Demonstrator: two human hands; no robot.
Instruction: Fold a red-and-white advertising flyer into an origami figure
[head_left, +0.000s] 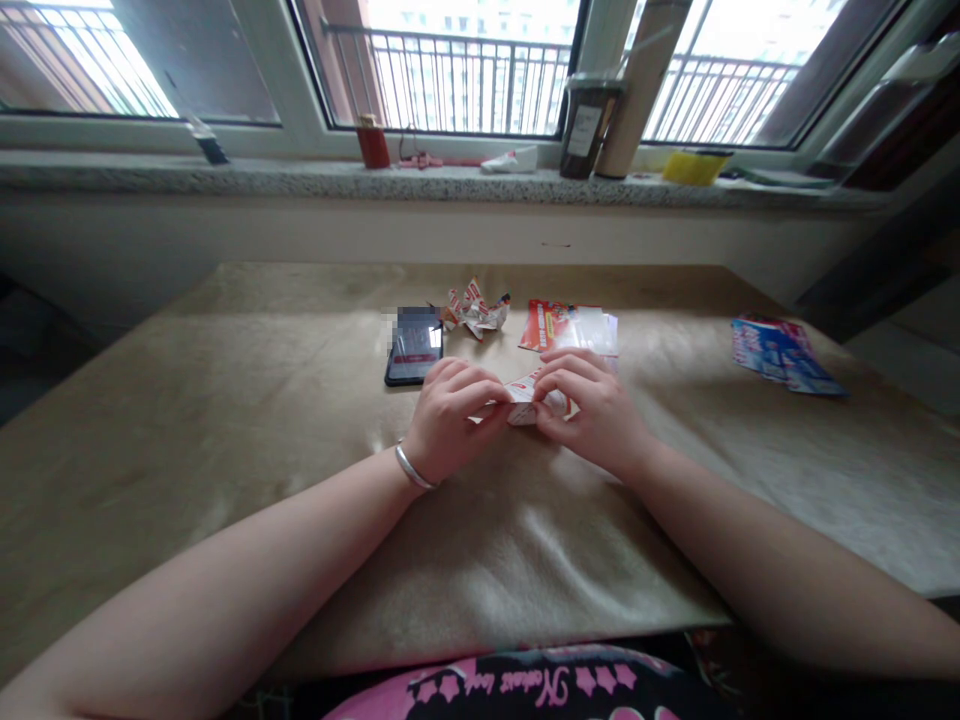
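Head view, folded paper (523, 391) between left fingers (486, 393) and right fingers (564, 381), both pinching it

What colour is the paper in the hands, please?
The paper is mostly white with red print, in the head view.

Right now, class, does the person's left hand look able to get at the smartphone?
Probably yes: the smartphone lies just beyond the left hand, with nothing visible on it or between them. However, the fingers are pinching the printed paper, so that hand would likely need to let go first.
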